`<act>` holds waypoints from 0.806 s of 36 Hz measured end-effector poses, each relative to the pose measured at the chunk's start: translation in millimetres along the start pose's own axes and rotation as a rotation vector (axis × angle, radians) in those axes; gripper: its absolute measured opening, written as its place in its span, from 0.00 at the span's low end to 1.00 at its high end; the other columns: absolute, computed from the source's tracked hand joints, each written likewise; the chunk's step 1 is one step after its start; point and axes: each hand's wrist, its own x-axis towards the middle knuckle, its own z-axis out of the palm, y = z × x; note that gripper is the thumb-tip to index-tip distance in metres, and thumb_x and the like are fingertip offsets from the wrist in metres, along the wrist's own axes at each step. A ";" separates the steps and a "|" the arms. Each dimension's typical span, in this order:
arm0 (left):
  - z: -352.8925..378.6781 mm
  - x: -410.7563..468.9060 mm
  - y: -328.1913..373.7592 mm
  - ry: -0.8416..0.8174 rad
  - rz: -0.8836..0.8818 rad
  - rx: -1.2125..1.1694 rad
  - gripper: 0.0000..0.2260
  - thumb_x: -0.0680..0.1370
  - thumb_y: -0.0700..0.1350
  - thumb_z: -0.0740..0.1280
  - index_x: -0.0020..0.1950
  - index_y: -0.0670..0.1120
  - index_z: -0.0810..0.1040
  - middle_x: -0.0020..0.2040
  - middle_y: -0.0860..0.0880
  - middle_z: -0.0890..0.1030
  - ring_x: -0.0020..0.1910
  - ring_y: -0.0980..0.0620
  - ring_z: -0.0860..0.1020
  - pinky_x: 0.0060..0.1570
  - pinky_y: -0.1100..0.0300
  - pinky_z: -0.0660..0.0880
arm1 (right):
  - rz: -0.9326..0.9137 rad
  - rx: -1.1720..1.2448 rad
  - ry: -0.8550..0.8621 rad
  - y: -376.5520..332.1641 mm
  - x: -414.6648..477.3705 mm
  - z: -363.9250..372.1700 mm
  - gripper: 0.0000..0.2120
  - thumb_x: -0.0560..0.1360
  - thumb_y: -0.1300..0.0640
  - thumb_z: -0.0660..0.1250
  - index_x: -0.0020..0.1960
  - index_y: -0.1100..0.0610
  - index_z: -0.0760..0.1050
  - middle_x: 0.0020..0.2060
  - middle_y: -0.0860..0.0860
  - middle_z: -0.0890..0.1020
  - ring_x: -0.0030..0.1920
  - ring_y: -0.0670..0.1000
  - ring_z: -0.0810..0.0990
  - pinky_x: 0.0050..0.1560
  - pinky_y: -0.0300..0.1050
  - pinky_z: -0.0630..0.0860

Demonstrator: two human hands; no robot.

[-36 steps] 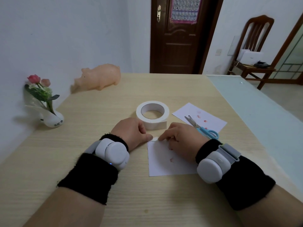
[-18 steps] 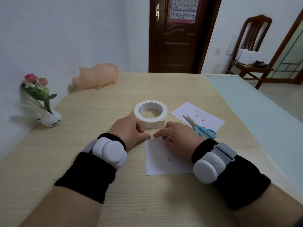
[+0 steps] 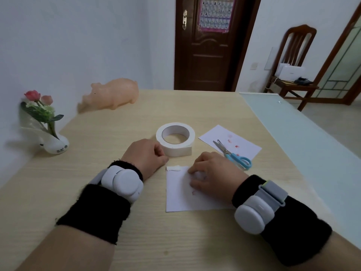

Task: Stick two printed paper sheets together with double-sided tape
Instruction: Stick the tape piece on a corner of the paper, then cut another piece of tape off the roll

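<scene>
— Where is the tape roll [image 3: 176, 151] sitting?
— It is lying flat on the desk [image 3: 109, 133], about mid-desk, just behind the near sheet [image 3: 179, 194].
— And the other sheet?
— The far sheet [image 3: 241, 139] is lying right of the roll. The scissors [image 3: 233, 156] are resting across its near edge, blades on the sheet and handles reaching off it onto the desk.
— Is anything standing on the left?
— A flower vase [image 3: 55, 145] is standing at the desk's left edge beside the wall, with a pig figure [image 3: 115, 93] standing behind it, toward the far left corner. A chair [image 3: 301, 29] is standing beyond the desk, far right.
</scene>
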 end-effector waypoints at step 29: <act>-14.6 -5.2 36.5 0.115 0.264 -0.452 0.09 0.68 0.56 0.65 0.46 0.57 0.80 0.41 0.62 0.81 0.43 0.64 0.78 0.40 0.77 0.68 | 0.261 1.119 0.621 10.5 11.2 -22.8 0.05 0.71 0.61 0.70 0.42 0.52 0.82 0.34 0.44 0.82 0.36 0.42 0.78 0.42 0.38 0.76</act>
